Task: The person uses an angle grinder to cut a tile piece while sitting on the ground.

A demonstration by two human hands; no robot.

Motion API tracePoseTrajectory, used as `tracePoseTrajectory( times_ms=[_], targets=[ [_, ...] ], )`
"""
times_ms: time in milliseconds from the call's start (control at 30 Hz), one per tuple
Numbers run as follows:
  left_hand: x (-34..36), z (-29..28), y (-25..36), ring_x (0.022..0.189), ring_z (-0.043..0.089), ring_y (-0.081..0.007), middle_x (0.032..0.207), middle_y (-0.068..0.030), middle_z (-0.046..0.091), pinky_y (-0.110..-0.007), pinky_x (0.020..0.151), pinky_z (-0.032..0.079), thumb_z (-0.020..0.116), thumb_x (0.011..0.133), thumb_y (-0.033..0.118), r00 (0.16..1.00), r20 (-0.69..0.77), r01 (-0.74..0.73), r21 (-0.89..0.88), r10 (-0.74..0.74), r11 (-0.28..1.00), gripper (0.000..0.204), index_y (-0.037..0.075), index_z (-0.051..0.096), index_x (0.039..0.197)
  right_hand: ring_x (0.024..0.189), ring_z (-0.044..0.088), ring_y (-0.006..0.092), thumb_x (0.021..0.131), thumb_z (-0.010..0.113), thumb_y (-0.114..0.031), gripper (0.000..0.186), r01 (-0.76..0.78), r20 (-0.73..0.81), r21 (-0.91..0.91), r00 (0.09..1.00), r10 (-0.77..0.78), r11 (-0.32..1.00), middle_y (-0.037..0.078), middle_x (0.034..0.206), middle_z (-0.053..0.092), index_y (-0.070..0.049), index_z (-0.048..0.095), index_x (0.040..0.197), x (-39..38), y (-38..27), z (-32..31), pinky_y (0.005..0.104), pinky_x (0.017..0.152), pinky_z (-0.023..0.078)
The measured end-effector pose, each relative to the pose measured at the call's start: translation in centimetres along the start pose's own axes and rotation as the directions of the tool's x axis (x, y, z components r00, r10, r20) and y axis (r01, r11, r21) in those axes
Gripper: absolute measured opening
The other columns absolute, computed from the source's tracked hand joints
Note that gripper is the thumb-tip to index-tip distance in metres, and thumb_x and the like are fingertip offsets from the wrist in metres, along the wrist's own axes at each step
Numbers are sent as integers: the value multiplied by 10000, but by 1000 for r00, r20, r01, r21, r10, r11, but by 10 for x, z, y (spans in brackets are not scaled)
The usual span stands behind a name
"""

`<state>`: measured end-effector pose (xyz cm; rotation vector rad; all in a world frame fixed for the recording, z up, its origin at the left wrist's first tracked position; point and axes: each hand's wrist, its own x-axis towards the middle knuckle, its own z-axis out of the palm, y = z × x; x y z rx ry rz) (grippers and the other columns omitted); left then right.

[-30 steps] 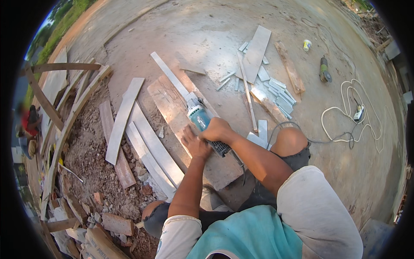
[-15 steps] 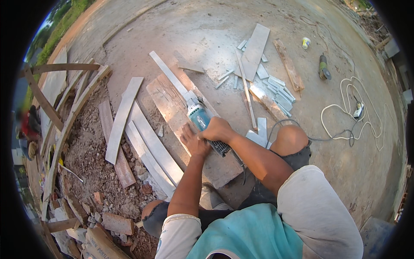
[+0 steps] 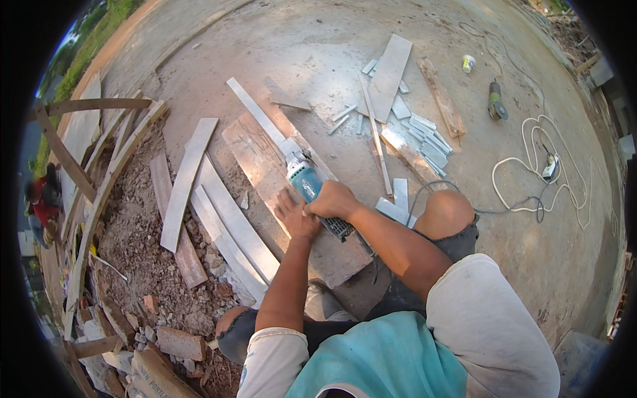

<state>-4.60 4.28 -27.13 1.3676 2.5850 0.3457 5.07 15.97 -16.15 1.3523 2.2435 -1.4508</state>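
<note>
My right hand (image 3: 334, 199) is wrapped round the body of a teal angle grinder (image 3: 305, 182). The grinder's head rests over a long narrow pale tile strip (image 3: 251, 106), and its disc is hard to make out. Beneath both lies a thick, worn wooden plank (image 3: 255, 159), set at a slant in front of me. Just left of the grinder, my left hand (image 3: 297, 217) presses down at the plank with its fingers stretched out. The grinder hides whatever part of the strip runs below it. A dark cord trails from its rear end.
Long tile pieces (image 3: 189, 182) lie on rubble (image 3: 133, 232) at left, beside a wooden frame (image 3: 99, 186). Cut tile strips (image 3: 431, 142) and planks lie right of centre. Farther right are a green grinder (image 3: 496, 101), a small tub (image 3: 468, 64) and a coiled white cord (image 3: 497, 166). Someone in red (image 3: 48, 199) is at far left.
The whole view has shifted very slightly. Both hands and the grinder keep nearly the same place on the plank.
</note>
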Motion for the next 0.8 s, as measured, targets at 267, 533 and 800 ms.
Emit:
tracePoseTrajectory(
  times_ms=[267, 533, 800],
  targets=[
    [0, -3, 0, 1469, 96, -429, 1547, -279, 182, -601, 1130, 104, 622, 790, 383, 999, 36, 3, 54, -5, 999, 608, 199, 533, 1363, 959, 685, 383, 568, 783, -419, 604, -4, -5, -33, 1000, 4, 999, 285, 1006, 684, 64, 714, 925, -1, 4, 3, 395, 827, 552],
    [0, -5, 0, 1464, 110, -420, 1543, -274, 189, -578, 1122, 125, 620, 800, 410, 1000, 16, -9, 42, 8, 999, 552, 182, 581, 1301, 961, 687, 375, 570, 779, -427, 602, -16, 11, -49, 1000, 17, 999, 277, 1010, 687, 53, 715, 927, -5, 6, 4, 394, 826, 553],
    [0, -17, -2, 1460, 119, -432, 1543, -288, 180, -579, 1115, 138, 657, 750, 424, 996, 79, -56, 69, 50, 996, 660, 188, 533, 1353, 973, 686, 367, 584, 765, -417, 590, -8, 5, -98, 1000, 9, 995, 270, 1031, 687, 47, 717, 946, -5, 9, 5, 384, 841, 551]
  ],
)
